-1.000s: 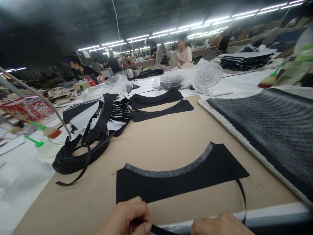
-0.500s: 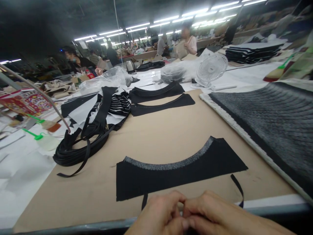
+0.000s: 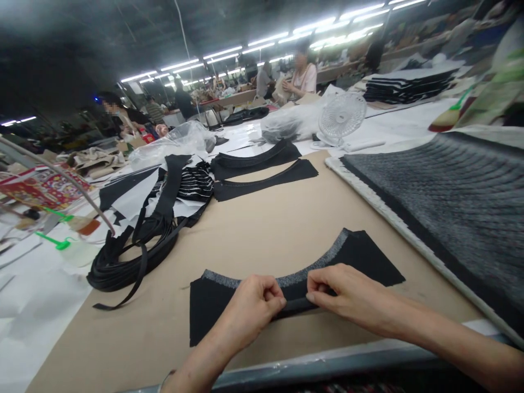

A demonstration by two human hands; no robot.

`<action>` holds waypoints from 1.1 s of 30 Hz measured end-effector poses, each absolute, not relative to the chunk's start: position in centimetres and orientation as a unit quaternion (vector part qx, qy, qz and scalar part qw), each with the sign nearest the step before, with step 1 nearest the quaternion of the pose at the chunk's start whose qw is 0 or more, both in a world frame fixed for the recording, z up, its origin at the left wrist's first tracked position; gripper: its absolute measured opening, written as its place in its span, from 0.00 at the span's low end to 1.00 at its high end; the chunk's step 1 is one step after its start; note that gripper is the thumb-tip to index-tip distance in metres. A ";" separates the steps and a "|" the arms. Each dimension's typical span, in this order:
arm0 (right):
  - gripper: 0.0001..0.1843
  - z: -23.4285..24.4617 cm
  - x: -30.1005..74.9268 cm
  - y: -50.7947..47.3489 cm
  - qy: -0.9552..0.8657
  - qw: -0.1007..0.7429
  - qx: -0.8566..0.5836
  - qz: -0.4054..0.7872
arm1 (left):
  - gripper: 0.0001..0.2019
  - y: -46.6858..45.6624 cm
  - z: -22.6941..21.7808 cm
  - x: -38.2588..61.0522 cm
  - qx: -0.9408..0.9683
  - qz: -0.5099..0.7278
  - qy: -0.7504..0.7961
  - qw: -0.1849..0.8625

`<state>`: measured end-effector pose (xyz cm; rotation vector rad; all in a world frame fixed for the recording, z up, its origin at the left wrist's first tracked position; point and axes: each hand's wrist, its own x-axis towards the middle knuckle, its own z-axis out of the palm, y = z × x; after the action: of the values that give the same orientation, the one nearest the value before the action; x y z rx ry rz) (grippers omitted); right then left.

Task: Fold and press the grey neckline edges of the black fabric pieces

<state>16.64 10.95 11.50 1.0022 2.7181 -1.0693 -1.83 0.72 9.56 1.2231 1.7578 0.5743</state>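
Black strip point(image 3: 295, 307) is pinched at both hands: left hand point(image 3: 257, 301) has it between thumb and curled fingers, right hand point(image 3: 339, 292) has it thumb-to-fingertip. Both grips closed on it, near each other, with a short length of strip spanning the gap roughly level. Strip lies over the lower edge of the curved black panel point(image 3: 295, 291); can't tell from this angle if it's pressed flat on it or held just above.

Panel sits directly under the grip, one end out past the left hand, other end beyond the right wrist. Its concave edge faces away from the grip and carries a speckled grey band point(image 3: 327, 255), partly hidden by the left hand. Panel rests on the tan work sheet point(image 3: 262, 234). Grey table edge point(image 3: 254, 369) runs on the near side of the grip.

Left of the grip, well apart: coil of black strips point(image 3: 123, 279), loose tail pointing nearer. Beyond that coil, a striped bundle point(image 3: 196, 183). Straight past the grip: two more curved black pieces, nearer one point(image 3: 266, 179) and farther one point(image 3: 256, 155), side by side. Right of the grip: overlapped dark grey sheets point(image 3: 434, 196) in a layered row. Farther beyond: clear desk fan point(image 3: 343, 116), then a seated co-worker point(image 3: 305, 79) holding something pale
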 end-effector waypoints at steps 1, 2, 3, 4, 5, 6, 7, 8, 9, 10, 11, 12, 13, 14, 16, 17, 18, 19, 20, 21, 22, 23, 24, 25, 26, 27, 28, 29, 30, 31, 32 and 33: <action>0.10 11.4 16.5 11.1 0.883 0.026 0.334 -0.330 | 0.06 1.0 9.4 -1.8 0.500 0.226 0.719 0.426; 0.10 11.3 16.3 11.3 0.884 0.026 0.344 -0.315 | 0.06 1.3 9.2 -1.8 0.506 0.221 0.728 0.407; 0.10 11.1 16.1 11.5 0.885 0.029 0.353 -0.303 | 0.06 1.6 9.1 -1.8 0.510 0.216 0.735 0.391; 0.10 10.8 15.9 11.6 0.885 0.031 0.362 -0.292 | 0.06 1.9 9.1 -1.8 0.511 0.212 0.741 0.380; 0.10 10.6 15.8 11.6 0.885 0.034 0.369 -0.282 | 0.05 2.1 9.1 -1.8 0.510 0.210 0.746 0.373; 0.10 10.4 15.6 11.7 0.886 0.035 0.374 -0.272 | 0.05 2.4 9.1 -1.8 0.508 0.208 0.751 0.367; 0.10 10.2 15.4 11.7 0.887 0.036 0.377 -0.264 | 0.05 2.6 9.1 -1.8 0.507 0.205 0.756 0.360; 0.10 10.1 15.2 11.8 0.889 0.036 0.377 -0.257 | 0.04 2.8 9.1 -1.8 0.505 0.201 0.761 0.353; 0.10 10.0 15.1 11.8 0.890 0.037 0.379 -0.252 | 0.04 2.9 9.0 -1.8 0.504 0.198 0.766 0.348; 0.10 9.9 14.9 11.8 0.890 0.039 0.380 -0.248 | 0.04 3.1 9.0 -1.8 0.502 0.194 0.770 0.343; 0.10 9.8 14.8 11.9 0.891 0.042 0.379 -0.246 | 0.04 3.2 8.9 -1.8 0.501 0.190 0.773 0.340; 0.11 9.8 14.7 11.9 0.892 0.044 0.378 -0.244 | 0.04 3.3 8.8 -1.7 0.500 0.186 0.775 0.337; 0.11 9.7 14.6 12.0 0.893 0.046 0.376 -0.242 | 0.04 3.3 8.8 -1.7 0.499 0.183 0.778 0.335; 0.11 9.6 14.5 12.0 0.895 0.048 0.374 -0.239 | 0.05 3.4 8.7 -1.6 0.497 0.181 0.780 0.333; 0.11 9.5 14.5 12.1 0.898 0.051 0.371 -0.233 | 0.05 3.4 8.6 -1.5 0.493 0.176 0.785 0.330; 0.11 9.4 14.5 12.1 0.898 0.054 0.372 -0.230 | 0.05 3.4 8.5 -1.4 0.491 0.174 0.788 0.329; 0.11 9.3 14.5 12.1 0.898 0.056 0.373 -0.228 | 0.05 3.4 8.5 -1.3 0.490 0.172 0.789 0.327; 0.11 9.2 14.5 12.1 0.897 0.058 0.375 -0.226 | 0.06 3.5 8.5 -1.2 0.490 0.169 0.791 0.326; 0.11 9.1 14.5 12.2 0.897 0.058 0.376 -0.224 | 0.06 3.5 8.5 -1.2 0.490 0.168 0.792 0.324; 0.11 9.1 14.5 12.2 0.898 0.058 0.376 -0.222 | 0.06 3.5 8.5 -1.1 0.491 0.166 0.792 0.322; 0.11 9.0 14.5 12.2 0.899 0.058 0.375 -0.220 | 0.06 3.5 8.5 -1.1 0.491 0.165 0.793 0.319; 0.11 9.0 14.5 12.2 0.900 0.057 0.373 -0.219 | 0.07 3.5 8.5 -1.1 0.492 0.164 0.794 0.317; 0.12 8.9 14.5 12.2 0.901 0.056 0.371 -0.218 | 0.07 3.5 8.5 -1.1 0.491 0.163 0.795 0.316; 0.12 8.9 14.5 12.2 0.902 0.056 0.370 -0.217 | 0.07 3.5 8.5 -1.1 0.490 0.161 0.797 0.315; 0.11 8.8 14.5 12.2 0.902 0.057 0.369 -0.217 | 0.07 3.5 8.6 -1.1 0.489 0.159 0.798 0.314; 0.12 8.7 14.5 12.2 0.902 0.058 0.368 -0.216 | 0.08 3.5 8.6 -1.1 0.488 0.157 0.799 0.314; 0.12 8.7 14.5 12.2 0.903 0.059 0.366 -0.215 | 0.08 3.5 8.6 -1.1 0.488 0.156 0.800 0.314; 0.13 8.6 14.5 12.2 0.904 0.059 0.365 -0.214 | 0.08 3.4 8.6 -1.1 0.489 0.155 0.800 0.313; 0.13 8.6 14.5 12.2 0.905 0.060 0.364 -0.212 | 0.08 3.5 8.6 -1.1 0.490 0.153 0.800 0.312; 0.14 8.5 14.5 12.2 0.905 0.059 0.364 -0.210 | 0.08 3.5 8.7 -1.1 0.491 0.152 0.800 0.311; 0.14 8.5 14.5 12.2 0.906 0.059 0.364 -0.209 | 0.08 3.5 8.7 -1.1 0.491 0.150 0.800 0.309; 0.14 8.6 14.5 12.2 0.906 0.059 0.364 -0.208 | 0.08 3.5 8.7 -1.1 0.492 0.148 0.801 0.308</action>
<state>14.47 12.15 8.58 1.1036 2.7435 -0.6304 -1.06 3.50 8.68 1.3016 2.1164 0.3911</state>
